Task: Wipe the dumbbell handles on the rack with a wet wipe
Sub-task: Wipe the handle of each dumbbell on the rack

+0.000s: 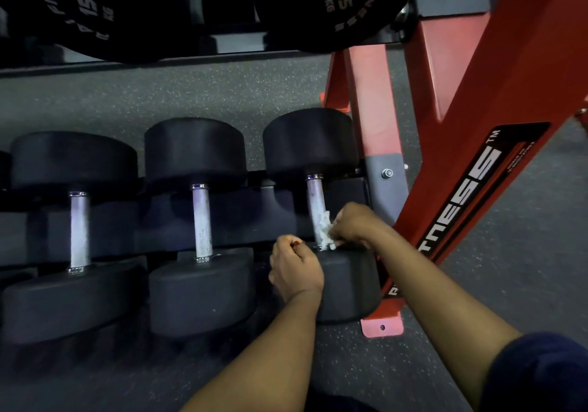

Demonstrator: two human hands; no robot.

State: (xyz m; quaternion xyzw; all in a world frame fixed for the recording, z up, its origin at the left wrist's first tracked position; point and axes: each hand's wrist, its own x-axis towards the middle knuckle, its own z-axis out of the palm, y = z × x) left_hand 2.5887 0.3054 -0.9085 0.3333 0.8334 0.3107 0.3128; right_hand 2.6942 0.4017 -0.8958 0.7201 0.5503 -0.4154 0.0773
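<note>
Forearms (273,348) reach in: right hand (353,224) pinches the wipe (324,235) low on the end handle (315,200)
Left hand (296,268) curled at the near head (350,284), grip unclear; wrap the wipe round, draw it full length

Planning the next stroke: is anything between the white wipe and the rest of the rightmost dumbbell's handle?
Nothing visible. The right hand holds the crumpled white wet wipe against the near end of the silver metal handle, bare up to the far black rubber head. The left hand sits to its left, clear.
</note>
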